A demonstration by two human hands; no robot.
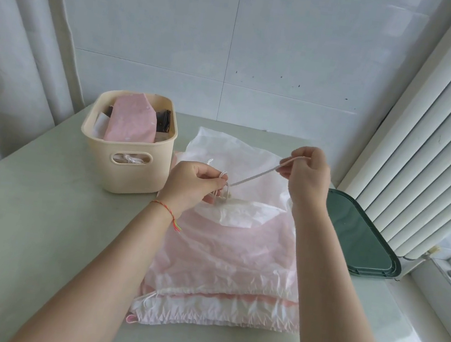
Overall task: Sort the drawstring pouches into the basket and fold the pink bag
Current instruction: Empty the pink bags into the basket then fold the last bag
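right now both hands are working a drawstring (252, 177) above the middle of the frame. the left hand (193, 182) is pinching the looped, knotted end of the cord between thumb and curled fingers (218, 182), and the right hand (308, 171), raised higher toward centre right, is pinching the far end and drawing it taut on a slant. both forearms are reaching up from the lower edge, wrists slightly bent.

the pink bag (225, 259) is lying flat on the bench (26, 231) under the hands, with a white pouch (237, 155) spread over its upper part. the fabric is looking thin, light and limp, likely a bit slippery, so it is probably best taken by the gathered hem or the cord rather than the loose middle.

the basket (125, 170) is sitting at centre left, already holding a folded pink pouch (132, 122) and others. a green tray (358, 235) is lying at the right.
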